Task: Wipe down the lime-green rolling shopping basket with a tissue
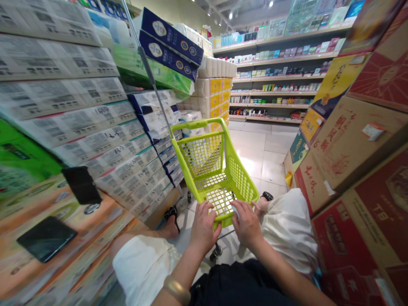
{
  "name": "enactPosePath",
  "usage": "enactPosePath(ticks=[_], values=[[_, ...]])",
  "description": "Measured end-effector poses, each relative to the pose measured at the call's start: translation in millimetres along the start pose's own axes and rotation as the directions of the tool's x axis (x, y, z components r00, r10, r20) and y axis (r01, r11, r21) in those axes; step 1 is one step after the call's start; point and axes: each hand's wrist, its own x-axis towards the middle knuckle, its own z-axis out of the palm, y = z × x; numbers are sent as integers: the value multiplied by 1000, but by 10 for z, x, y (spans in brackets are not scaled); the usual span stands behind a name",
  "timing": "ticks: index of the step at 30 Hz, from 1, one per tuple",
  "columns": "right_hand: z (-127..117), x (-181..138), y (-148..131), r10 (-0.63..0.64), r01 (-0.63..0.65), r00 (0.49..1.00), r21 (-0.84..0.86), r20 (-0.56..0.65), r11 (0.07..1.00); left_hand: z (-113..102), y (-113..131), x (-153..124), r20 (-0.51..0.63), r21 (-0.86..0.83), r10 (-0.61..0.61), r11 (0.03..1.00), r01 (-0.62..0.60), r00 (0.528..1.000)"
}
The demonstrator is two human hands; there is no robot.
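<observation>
A lime-green plastic rolling shopping basket (241,178) with a grid of holes stands between my knees, its inside bare. My left hand (205,224) is closed over the near rim, fingers curled inside and thumb bent toward the front. On the right part of the same rim lies my right hand (247,222), its fingers bent around a small white thing (235,208), too covered to name. From the basket's far left corner a long metal handle (152,78) rises up and to the left. Small wheels (216,251) show below.
Stacked tissue packs (105,123) rise on my left. A black phone (46,238) and a dark rectangular object (82,185) lie on orange packs (105,214). Cardboard cartons (346,144) are piled at my right. Shelves of goods (277,74) stand beyond the tiled floor (247,146).
</observation>
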Motion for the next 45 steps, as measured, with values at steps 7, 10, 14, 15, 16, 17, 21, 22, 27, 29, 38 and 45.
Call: enactPosePath(ticks=[7, 10, 14, 15, 16, 17, 21, 22, 27, 29, 38, 45], values=[[51, 30, -197, 62, -62, 998, -32, -8, 998, 28, 8, 17, -16, -5, -1, 1000, 1, 1000], [157, -8, -454, -62, 57, 996, 64, 70, 996, 28, -24, -2, -15, -14, 10, 1000, -10, 1000], [76, 9, -306, -28, 23, 997, 68, 66, 997, 12, -31, -16, -3, -13, 3, 1000, -3, 1000], [24, 27, -201, 4, -6, 999, 40, 48, 999, 9, -23, -13, -4, -10, 0, 1000, 0, 1000], [-29, 47, -95, 37, -37, 999, 7, 27, 999, 7, -12, -8, -7, -7, -1, 1000, 1, 1000], [-76, 65, -2, 68, -68, 998, -25, 7, 997, 7, -1, -1, -11, -5, -1, 1000, 0, 1000], [-102, 77, 43, 131, -133, 991, -72, -31, 989, 27, 28, 25, -19, 5, -7, 1000, 7, 1000], [-65, 61, -33, 116, -117, 993, -56, -17, 992, 34, 26, 26, -20, 8, -9, 1000, 9, 1000], [117, -18, -406, -53, 46, 994, 76, 98, 996, 36, -16, 3, -12, 2, 21, 1000, -21, 1000], [91, -7, -344, -44, 38, 994, 66, 96, 997, 20, -22, -6, -9, 3, 18, 1000, -18, 1000], [-80, 97, 77, 124, -124, 992, -102, -13, 987, 17, 32, 24, -19, 4, -5, 1000, 5, 1000], [105, -8, -389, -68, 58, 991, 86, 120, 995, 27, -31, -23, -27, -6, 26, 1000, -26, 999]])
